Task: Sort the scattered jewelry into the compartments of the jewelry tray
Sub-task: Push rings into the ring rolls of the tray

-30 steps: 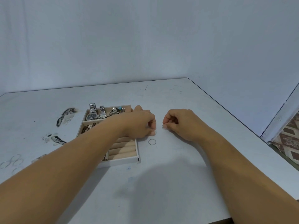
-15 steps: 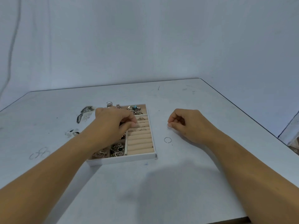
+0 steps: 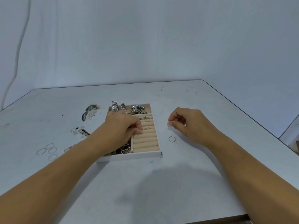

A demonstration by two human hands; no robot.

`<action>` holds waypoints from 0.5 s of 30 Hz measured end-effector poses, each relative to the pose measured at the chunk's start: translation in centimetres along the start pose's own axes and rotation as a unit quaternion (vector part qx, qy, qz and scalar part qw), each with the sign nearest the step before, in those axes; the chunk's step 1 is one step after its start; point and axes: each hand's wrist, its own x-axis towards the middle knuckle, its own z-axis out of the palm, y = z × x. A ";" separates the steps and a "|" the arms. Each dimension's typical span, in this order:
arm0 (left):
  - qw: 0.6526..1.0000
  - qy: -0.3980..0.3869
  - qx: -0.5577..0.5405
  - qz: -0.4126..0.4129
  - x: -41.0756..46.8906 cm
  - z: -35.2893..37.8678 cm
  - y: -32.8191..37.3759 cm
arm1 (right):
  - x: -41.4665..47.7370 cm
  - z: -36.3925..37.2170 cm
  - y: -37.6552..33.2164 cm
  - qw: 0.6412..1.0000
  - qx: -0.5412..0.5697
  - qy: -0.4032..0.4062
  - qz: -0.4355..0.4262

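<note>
The white jewelry tray [image 3: 137,156] with beige lining lies at the table's middle. Two watches [image 3: 114,106] and mixed jewelry sit in its far compartments, and a few rings stand in the ring rolls [image 3: 146,139] on its right side. My left hand [image 3: 123,126] hovers over the tray with curled fingers and pinches a thin ring [image 3: 142,132] at the ring rolls. To the right of the tray, my right hand [image 3: 189,122] pinches another thin ring [image 3: 169,124] just above the table. A loose ring [image 3: 172,139] lies on the table below it.
Several thin hoops [image 3: 48,150] lie on the table at the left. Dark worn patches [image 3: 90,110] mark the table left of the tray. The white table [image 3: 169,183] ends at a dark edge on the right, with walls behind.
My left hand has carried its ring from right of the tray over to the ring rolls. The view has shifted, and the hoops at the left now show. My right hand has stayed put.
</note>
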 end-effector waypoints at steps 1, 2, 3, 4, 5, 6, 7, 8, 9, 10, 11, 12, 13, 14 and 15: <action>1.000 -0.007 0.003 0.006 0.2 0.0 0.0 | 0.0 0.0 0.0 1.000 0.002 -0.001 -0.001; 1.000 -0.013 0.009 0.017 0.3 0.0 0.0 | 0.0 0.1 -0.1 1.000 0.003 -0.001 -0.003; 0.999 -0.014 0.017 0.032 0.5 0.0 0.1 | 0.0 0.1 -0.1 1.000 0.003 -0.001 -0.006; 0.998 -0.007 0.027 0.049 0.5 0.0 0.1 | 0.0 0.2 -0.2 1.000 0.002 -0.001 -0.009; 0.998 -0.003 0.035 0.060 0.4 0.1 0.2 | 0.0 0.2 -0.3 1.000 0.002 -0.001 -0.010; 0.997 0.001 0.040 0.064 0.3 0.2 0.1 | 0.0 0.3 -0.3 1.000 0.002 -0.002 -0.010; 0.997 0.000 0.044 0.066 0.1 0.2 0.1 | 0.0 0.3 -0.4 1.000 0.002 -0.003 -0.010; 0.997 -0.007 0.046 0.069 0.1 0.3 0.0 | 0.0 0.3 -0.4 1.000 0.000 -0.002 -0.010; 0.996 -0.019 0.047 0.067 0.1 0.2 0.0 | 0.0 0.3 -0.4 1.000 -0.002 0.000 -0.012; 0.996 -0.036 0.048 0.060 0.3 0.1 0.0 | 0.0 0.3 -0.4 1.000 -0.005 0.001 -0.014; 0.996 -0.055 0.047 0.051 0.5 0.0 -0.1 | 0.0 0.3 -0.4 1.000 -0.008 0.002 -0.016; 0.996 -0.068 0.042 0.045 0.7 -0.1 -0.2 | 0.0 0.3 -0.5 1.000 -0.010 0.002 -0.018; 0.996 -0.072 0.035 0.042 0.6 -0.2 -0.3 | 0.0 0.3 -0.5 1.000 -0.011 0.003 -0.022; 0.997 -0.068 0.028 0.035 0.3 -0.5 -0.4 | 0.0 0.3 -0.6 1.000 -0.012 0.003 -0.026; 0.998 -0.061 0.024 0.022 -0.2 -0.9 -0.5 | 0.0 0.4 -0.6 0.999 -0.012 0.005 -0.032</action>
